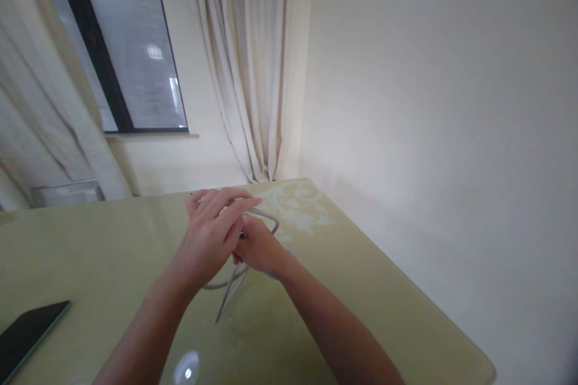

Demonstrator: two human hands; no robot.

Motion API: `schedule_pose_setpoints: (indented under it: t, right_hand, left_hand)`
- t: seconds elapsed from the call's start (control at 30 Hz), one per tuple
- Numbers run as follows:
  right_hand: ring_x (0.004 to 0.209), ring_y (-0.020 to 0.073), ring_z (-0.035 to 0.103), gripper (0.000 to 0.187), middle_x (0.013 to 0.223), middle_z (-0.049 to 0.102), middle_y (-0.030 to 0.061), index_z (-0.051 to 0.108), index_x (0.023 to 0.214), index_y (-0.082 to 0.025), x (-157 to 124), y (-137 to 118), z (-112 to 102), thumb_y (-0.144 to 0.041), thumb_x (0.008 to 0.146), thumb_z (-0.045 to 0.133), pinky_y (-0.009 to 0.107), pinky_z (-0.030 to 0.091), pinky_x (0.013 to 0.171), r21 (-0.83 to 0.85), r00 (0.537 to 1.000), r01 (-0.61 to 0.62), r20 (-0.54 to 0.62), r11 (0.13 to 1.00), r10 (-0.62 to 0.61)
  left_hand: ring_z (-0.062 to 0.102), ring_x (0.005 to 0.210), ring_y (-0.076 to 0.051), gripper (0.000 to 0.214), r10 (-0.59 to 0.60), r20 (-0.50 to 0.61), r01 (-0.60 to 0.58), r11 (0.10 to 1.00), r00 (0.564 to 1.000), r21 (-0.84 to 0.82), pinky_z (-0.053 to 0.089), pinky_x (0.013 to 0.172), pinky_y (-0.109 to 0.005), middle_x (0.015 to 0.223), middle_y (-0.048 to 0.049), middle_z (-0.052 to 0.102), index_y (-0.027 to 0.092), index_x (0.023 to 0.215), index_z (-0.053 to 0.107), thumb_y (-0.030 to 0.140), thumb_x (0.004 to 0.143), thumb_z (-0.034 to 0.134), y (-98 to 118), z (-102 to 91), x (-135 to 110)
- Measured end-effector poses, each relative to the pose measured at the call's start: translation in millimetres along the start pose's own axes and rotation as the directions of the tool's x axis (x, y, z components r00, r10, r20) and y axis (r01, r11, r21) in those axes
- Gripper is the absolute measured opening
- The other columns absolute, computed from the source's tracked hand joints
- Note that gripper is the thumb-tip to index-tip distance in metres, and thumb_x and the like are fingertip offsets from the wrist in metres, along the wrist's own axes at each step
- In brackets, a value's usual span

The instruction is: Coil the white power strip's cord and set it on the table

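Observation:
Both hands meet above the glossy yellow-green table (361, 289). My left hand (212, 228) lies over the right, its fingers stretched forward and pressed against a loop of grey cable (270, 219). My right hand (257, 248) is curled closed around the same cable, partly hidden under the left. One loop curves out past the fingers to the right, and loose strands (228, 295) hang down to the tabletop below the hands.
A dark phone (27, 334) lies flat at the table's left front edge. Pale curtains (246, 60) and a window (126, 42) stand behind the table. A bare wall (428, 102) runs along the right side, close to the table's edge.

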State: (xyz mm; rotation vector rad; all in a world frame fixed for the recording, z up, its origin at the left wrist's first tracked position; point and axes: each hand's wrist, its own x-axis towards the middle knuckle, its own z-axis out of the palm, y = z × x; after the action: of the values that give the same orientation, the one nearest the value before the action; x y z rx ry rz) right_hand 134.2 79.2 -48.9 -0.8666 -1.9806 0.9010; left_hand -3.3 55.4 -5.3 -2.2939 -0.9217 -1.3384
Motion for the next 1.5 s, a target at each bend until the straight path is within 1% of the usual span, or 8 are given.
schedule_pose_setpoints:
  t: [0.13,0.23,0.33,0.47,0.73,1.0,1.27,1.5]
  right_hand:
    - [0.058,0.0119,0.050,0.026,0.061,0.055,-0.0033,0.059,0.068,-0.019,4.0,2.9,6.1,-0.027,0.093,0.061,0.025,0.035,0.058,-0.016,0.965,0.026,-0.262,1.000,-0.029]
    - [0.056,0.0116,0.047,0.023,0.062,0.052,-0.0048,0.062,0.078,-0.018,5.1,4.2,0.8,-0.035,0.095,0.061,0.025,0.034,0.055,0.123,0.941,0.003,-0.337,0.992,0.039]
    - [0.062,0.0132,0.055,0.018,0.070,0.059,-0.0029,0.068,0.097,-0.017,5.0,4.7,-3.6,-0.034,0.094,0.062,0.025,0.042,0.058,0.246,0.931,0.031,-0.360,0.969,0.062]
    - [0.093,0.0185,0.068,0.030,0.106,0.074,0.0066,0.070,0.119,-0.019,6.6,10.1,-4.3,-0.033,0.094,0.063,0.029,0.054,0.081,0.294,0.895,0.078,-0.442,0.953,0.063]
    - [0.125,0.0236,0.060,0.029,0.132,0.069,0.0088,0.074,0.119,-0.023,11.0,32.9,-17.9,-0.029,0.094,0.060,0.043,0.046,0.111,0.136,0.842,0.017,-0.536,0.991,0.059]
    - [0.122,0.0246,0.066,0.063,0.135,0.068,0.0112,0.061,0.140,-0.021,1.2,32.2,-37.8,-0.015,0.078,0.067,0.045,0.051,0.110,0.190,0.984,-0.053,-0.158,0.980,0.084]
    - [0.115,0.0248,0.067,0.048,0.120,0.074,0.0062,0.070,0.124,-0.022,-7.4,25.2,-59.7,-0.025,0.077,0.077,0.043,0.050,0.108,0.185,0.994,-0.052,0.101,0.981,0.033]
    - [0.117,0.0228,0.065,0.052,0.127,0.071,0.0057,0.068,0.127,-0.022,-5.7,26.5,-59.8,-0.027,0.076,0.079,0.040,0.049,0.108,0.372,0.982,-0.078,0.188,0.925,0.007]
  left_hand:
    - [0.058,0.130,-0.031,0.045,-0.140,-0.121,0.134,0.989,0.983,-0.063,0.036,0.116,-0.052,0.138,-0.0122,0.065,0.027,0.136,0.066,0.018,0.092,0.062,-8.1,12.1,-0.6]
    - [0.046,0.144,-0.034,0.083,-0.427,-0.177,0.378,0.890,0.887,-0.253,0.042,0.114,-0.052,0.158,-0.0189,0.045,0.024,0.157,0.043,0.035,0.083,0.079,-17.5,20.1,-1.2]
    - [0.059,0.130,-0.034,0.083,-0.695,0.185,0.666,0.525,0.695,-0.530,0.057,0.096,-0.049,0.153,-0.0198,0.052,0.024,0.154,0.044,0.054,0.083,0.076,-22.1,23.7,-4.1]
    - [0.061,0.128,-0.036,0.058,-0.592,0.605,0.817,0.173,0.533,-0.550,0.063,0.072,-0.040,0.143,-0.0147,0.064,0.026,0.130,0.069,0.064,0.086,0.069,-19.7,24.3,-9.4]
    - [0.052,0.142,-0.029,0.052,-0.675,0.433,0.732,0.241,0.598,-0.637,0.039,0.120,-0.043,0.142,-0.0089,0.068,0.025,0.123,0.076,0.064,0.092,0.062,-0.1,69.6,-19.0]
    - [0.073,0.101,-0.027,0.050,-0.581,0.634,0.688,-0.166,0.510,-0.706,0.054,0.090,-0.035,0.101,-0.0117,0.080,0.017,0.098,0.082,0.061,0.074,0.083,2.6,83.4,-20.2]
    - [0.066,0.079,-0.019,0.044,-0.403,0.694,0.766,0.027,0.596,-0.642,0.050,0.074,-0.029,0.085,-0.0058,0.073,0.018,0.102,0.079,0.058,0.084,0.077,-7.9,60.4,-16.8]
    - [0.049,0.065,-0.015,0.040,-0.485,0.569,0.736,0.290,0.664,-0.611,0.035,0.056,-0.025,0.077,-0.0017,0.064,0.019,0.088,0.075,0.059,0.085,0.074,-6.0,39.5,-6.3]
